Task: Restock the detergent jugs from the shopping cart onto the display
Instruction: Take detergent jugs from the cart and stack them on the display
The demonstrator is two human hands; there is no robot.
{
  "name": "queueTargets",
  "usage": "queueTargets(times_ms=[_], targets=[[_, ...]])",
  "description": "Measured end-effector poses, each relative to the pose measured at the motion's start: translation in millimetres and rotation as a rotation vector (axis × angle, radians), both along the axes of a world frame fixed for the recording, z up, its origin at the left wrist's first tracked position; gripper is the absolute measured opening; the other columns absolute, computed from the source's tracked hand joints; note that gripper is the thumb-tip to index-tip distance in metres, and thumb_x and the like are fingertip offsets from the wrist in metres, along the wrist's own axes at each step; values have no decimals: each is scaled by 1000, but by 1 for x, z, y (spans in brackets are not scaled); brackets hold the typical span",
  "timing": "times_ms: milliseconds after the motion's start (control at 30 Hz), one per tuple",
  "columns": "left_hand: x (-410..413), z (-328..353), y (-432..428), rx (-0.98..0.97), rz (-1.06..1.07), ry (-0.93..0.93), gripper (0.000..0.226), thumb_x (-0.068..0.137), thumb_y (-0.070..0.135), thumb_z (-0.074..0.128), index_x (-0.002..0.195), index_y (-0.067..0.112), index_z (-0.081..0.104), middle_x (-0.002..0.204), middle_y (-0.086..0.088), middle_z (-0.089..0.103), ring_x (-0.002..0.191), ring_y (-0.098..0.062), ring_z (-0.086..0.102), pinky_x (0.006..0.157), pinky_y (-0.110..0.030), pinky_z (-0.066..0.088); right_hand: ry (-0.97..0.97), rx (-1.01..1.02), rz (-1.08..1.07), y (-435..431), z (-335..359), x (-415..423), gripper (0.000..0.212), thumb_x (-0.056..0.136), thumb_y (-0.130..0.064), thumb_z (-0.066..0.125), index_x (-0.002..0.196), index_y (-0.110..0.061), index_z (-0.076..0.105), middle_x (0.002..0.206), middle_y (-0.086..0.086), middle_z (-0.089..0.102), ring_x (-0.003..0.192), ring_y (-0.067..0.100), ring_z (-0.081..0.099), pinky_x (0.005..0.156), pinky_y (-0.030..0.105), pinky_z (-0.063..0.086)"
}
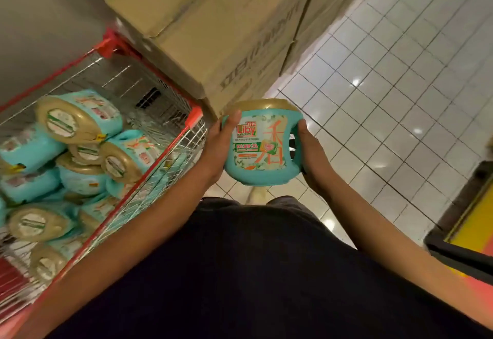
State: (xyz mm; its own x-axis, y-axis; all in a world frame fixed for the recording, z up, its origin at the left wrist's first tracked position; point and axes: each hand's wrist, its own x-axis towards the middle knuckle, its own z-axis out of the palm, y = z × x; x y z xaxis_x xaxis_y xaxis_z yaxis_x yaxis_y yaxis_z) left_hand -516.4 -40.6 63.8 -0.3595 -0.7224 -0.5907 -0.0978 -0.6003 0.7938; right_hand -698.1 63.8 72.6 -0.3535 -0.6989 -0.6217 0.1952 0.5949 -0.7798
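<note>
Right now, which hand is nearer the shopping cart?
Left. The left hand holds the detergent jug on the side next to the shopping cart rim; the right hand holds its handle side, across the jug from the cart.

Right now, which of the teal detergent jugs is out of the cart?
The jug held upright over the tiled floor, Liby label facing the camera; the other jugs lie piled inside the red wire cart.
</note>
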Motion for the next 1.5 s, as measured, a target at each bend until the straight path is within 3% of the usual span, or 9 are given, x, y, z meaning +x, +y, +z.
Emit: queueTargets(times_ms=[233, 400, 767, 900, 1000, 1133, 1267, 1400, 1500], targets=[[-122, 8, -20, -25, -207, 0, 68, 90, 61, 63, 130, 7, 69, 119, -14, 78, 111, -34, 75, 101, -59, 58, -12, -12, -208, 14, 5, -96, 62, 110, -61, 23, 131, -20, 66, 123, 11, 74, 110, 35, 74, 96, 60, 60], [-199, 2, -53, -19, -374, 35, 78, 84, 70, 66, 133, 8, 67, 119, -12, 79, 109, -31, 77, 93, -50, 63, -14, -8, -328, 2, 3, -156, 64, 111, -60, 22, 133, -17, 64, 122, 11, 74, 110, 35, 74, 96, 61, 59], [-368, 3, -185, 22, -515, 87, 68, 95, 57, 61, 139, 5, 61, 125, -17, 75, 117, -37, 73, 103, -59, 57, -3, -35, -467, -112, 14, -303, 61, 110, -60, 24, 132, -20, 64, 122, 13, 74, 114, 35, 72, 99, 60, 58], [-415, 16, -235, -8, -515, 84, 65, 95, 53, 60, 135, 2, 62, 123, -17, 76, 112, -35, 74, 99, -52, 61, 8, -51, -477, -161, 22, -349, 58, 110, -59, 25, 129, -21, 65, 122, 14, 74, 114, 36, 72, 100, 59, 58], [-441, 23, -269, -21, -465, 110, 57, 95, 51, 60, 129, 5, 65, 121, -16, 77, 109, -32, 75, 94, -48, 61, 38, -73, -445, -198, 26, -381, 59, 111, -58, 25, 128, -20, 66, 120, 15, 75, 112, 39, 72, 98, 58, 59], [-459, 26, -307, -37, -361, 118, 77, 88, 61, 67, 137, 3, 60, 123, -15, 77, 113, -35, 74, 94, -49, 63, 54, -98, -328, -251, 24, -423, 63, 111, -59, 25, 131, -14, 65, 120, 18, 73, 112, 39, 71, 99, 58, 59], [-469, 25, -338, -76, -208, 126, 72, 87, 65, 72, 136, 14, 60, 122, -9, 78, 109, -30, 77, 82, -38, 65, 48, -151, -141, -307, 16, -466, 62, 111, -59, 26, 131, -15, 64, 119, 7, 74, 112, 29, 72, 98, 53, 61], [-488, 27, -360, -147, -20, 104, 71, 87, 65, 72, 135, 15, 60, 120, -11, 78, 109, -32, 77, 88, -47, 64, -3, -203, 29, -366, 11, -507, 61, 108, -63, 30, 125, -15, 65, 117, 4, 74, 106, 21, 72, 95, 46, 62], [-513, 34, -371, -224, 207, 52, 78, 76, 59, 78, 137, 14, 58, 112, -7, 80, 100, -23, 79, 77, -34, 64, -16, -255, 147, -406, 11, -530, 74, 105, -67, 27, 128, -5, 59, 123, 16, 71, 117, 33, 69, 102, 53, 58]])
